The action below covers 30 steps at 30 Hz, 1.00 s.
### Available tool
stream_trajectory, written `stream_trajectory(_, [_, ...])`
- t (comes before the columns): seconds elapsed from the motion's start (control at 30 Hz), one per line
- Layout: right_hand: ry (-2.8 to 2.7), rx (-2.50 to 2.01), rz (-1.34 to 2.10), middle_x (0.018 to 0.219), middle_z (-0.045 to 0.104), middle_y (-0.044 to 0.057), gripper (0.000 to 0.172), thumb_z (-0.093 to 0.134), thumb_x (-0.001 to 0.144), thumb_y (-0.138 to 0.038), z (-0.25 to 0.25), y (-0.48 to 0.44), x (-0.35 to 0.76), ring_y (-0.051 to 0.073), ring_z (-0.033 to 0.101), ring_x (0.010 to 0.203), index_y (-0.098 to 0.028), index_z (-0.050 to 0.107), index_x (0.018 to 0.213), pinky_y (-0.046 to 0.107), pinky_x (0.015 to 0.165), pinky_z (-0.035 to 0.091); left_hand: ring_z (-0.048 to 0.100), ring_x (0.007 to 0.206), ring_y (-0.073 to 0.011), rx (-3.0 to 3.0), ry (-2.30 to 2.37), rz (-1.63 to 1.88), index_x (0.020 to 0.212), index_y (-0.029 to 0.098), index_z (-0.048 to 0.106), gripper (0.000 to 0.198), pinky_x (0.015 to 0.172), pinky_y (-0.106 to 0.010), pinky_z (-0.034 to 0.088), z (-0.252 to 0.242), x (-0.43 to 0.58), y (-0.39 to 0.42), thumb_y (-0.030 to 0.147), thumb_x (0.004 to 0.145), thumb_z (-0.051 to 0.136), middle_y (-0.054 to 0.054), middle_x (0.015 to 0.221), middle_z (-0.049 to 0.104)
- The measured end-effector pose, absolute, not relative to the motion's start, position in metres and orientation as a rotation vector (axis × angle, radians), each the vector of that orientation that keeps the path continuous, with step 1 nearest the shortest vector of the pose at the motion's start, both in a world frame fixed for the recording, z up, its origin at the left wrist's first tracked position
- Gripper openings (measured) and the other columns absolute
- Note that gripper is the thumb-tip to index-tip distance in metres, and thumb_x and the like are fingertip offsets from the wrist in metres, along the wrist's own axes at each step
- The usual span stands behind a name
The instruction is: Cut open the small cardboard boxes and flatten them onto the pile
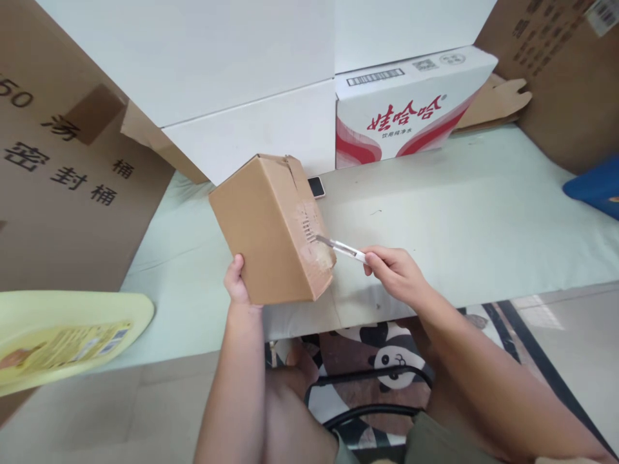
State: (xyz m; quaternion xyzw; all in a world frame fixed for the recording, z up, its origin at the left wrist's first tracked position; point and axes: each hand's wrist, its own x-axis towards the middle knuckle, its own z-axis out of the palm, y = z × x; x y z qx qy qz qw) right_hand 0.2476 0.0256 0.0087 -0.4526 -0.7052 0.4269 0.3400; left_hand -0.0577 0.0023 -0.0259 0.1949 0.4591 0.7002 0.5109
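Note:
A brown cardboard box (256, 235) is tilted above the pale green surface, one taped face turned to the right. My left hand (236, 281) grips its lower left edge, thumb on the front face and the other fingers hidden behind. In my right hand (393, 272) is a white utility knife (349, 250), held by its handle end. Its blade tip meets the box's right face, by a row of short dark slits (307, 227) where the surface looks torn. The tape on that face is wrinkled.
Large white boxes (251, 135) and a red-and-white carton (406, 116) line the back. A small dark-screened device (316, 187) lies behind the box. A yellow bottle (72, 335) is at left, a blue object (597, 187) at right. Cardboard panels (72, 212) flank the green cloth (459, 225).

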Motion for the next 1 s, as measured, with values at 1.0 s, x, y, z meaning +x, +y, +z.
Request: stream_trajectory(1.0, [-1.828,-1.518,0.777,0.113,0.073,0.015,0.031,0.054,0.089,-0.038,-0.022,0.042,0.260,0.031,0.066,0.105,-0.019,0.069,0.108,0.048,0.092,0.051,0.070,0.097,-0.0312,0.293,0.845,1.390,0.105,0.027,0.071,0.048,0.074,-0.045,0.061,-0.014,-0.021,0.012,0.067,0.077,0.067,-0.009,0.104,0.075])
